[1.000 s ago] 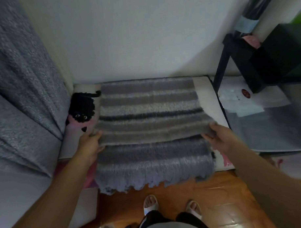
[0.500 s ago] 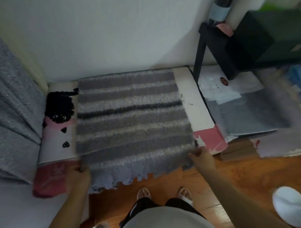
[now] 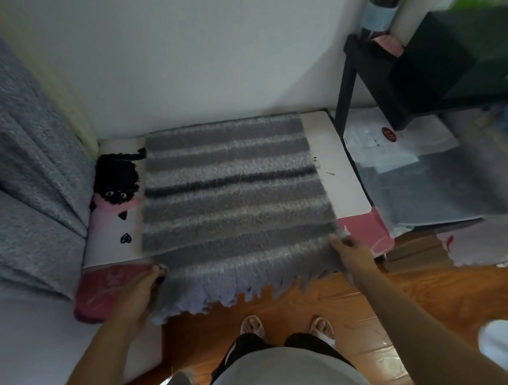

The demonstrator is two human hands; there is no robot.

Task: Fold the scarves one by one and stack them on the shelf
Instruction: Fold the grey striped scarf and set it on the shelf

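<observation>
We have the grey striped scarf [image 3: 235,198] spread flat over a white and pink cushion with a black cat on it [image 3: 115,214], which lies against the wall and gives us a broad, soft surface to fold on. The fringed near end [image 3: 221,288] hangs off the cushion's front edge above the wooden floor [image 3: 423,296], within easy reach. Our left hand [image 3: 138,294] takes the near left corner, fingers curled into the fringe, and our right hand [image 3: 350,255] pinches the near right corner; so each grip is closed on the scarf. Holding both corners level keeps the edge straight, and we judge this readies the fringed end to be carried over toward the wall for the next fold. As it lies now, already doubled by the look of its layered near edge, the scarf runs from us to the wall, stripes crossing left to right, fringe pointing at our feet. The black shelf [image 3: 367,81] stands to the right.
</observation>
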